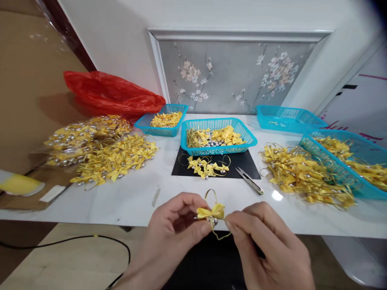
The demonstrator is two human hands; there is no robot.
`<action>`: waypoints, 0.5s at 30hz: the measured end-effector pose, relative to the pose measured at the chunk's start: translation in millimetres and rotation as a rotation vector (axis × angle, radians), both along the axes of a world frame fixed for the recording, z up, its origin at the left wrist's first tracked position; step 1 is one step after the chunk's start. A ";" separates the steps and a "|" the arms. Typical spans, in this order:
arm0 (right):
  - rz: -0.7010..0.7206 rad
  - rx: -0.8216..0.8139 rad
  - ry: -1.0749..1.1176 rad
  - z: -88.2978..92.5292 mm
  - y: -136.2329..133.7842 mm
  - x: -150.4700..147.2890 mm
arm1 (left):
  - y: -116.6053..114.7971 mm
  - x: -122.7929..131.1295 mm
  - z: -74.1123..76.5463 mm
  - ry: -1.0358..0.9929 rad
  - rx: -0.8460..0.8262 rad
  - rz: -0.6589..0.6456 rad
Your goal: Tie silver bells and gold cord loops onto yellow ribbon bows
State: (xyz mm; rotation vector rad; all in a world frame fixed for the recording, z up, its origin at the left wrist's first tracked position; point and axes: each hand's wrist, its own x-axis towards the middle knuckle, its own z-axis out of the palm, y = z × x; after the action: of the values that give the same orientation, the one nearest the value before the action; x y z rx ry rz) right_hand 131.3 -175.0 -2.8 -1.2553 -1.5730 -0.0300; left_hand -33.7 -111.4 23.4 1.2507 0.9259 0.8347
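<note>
I'm tying, perhaps — left hand (pixel 178 233) pinching the bow (pixel 218 210), right hand (pixel 266 245) its cord (pixel 218 238), nearer than the mat (pixel 238 160) — next wants gentle tension.

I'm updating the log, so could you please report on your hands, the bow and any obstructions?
Left hand pinching yellow bow. Right hand pinching its gold cord. Snips lie beyond, apart from both hands; nothing seen blocking.

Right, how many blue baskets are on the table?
4: the back-left basket beside the red bag, the centre basket, the back-right basket and the far-right basket. The bag could hide another.
</note>
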 end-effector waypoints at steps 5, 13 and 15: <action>-0.024 0.124 -0.108 4.2 2.2 5.9 | 6.3 -1.7 0.5 -0.139 -0.187 -0.086; -0.031 0.159 -0.169 6.8 4.0 6.6 | 5.3 -0.2 0.9 -0.143 -0.221 -0.120; -0.037 0.148 -0.167 5.4 4.6 6.9 | 5.3 -0.6 1.0 -0.132 -0.217 -0.130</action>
State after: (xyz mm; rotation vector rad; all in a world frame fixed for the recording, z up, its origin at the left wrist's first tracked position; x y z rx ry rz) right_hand 138.1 -170.3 2.6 -1.1896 -1.6578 -0.2767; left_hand -34.3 -106.0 24.4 1.0432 0.7982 0.6863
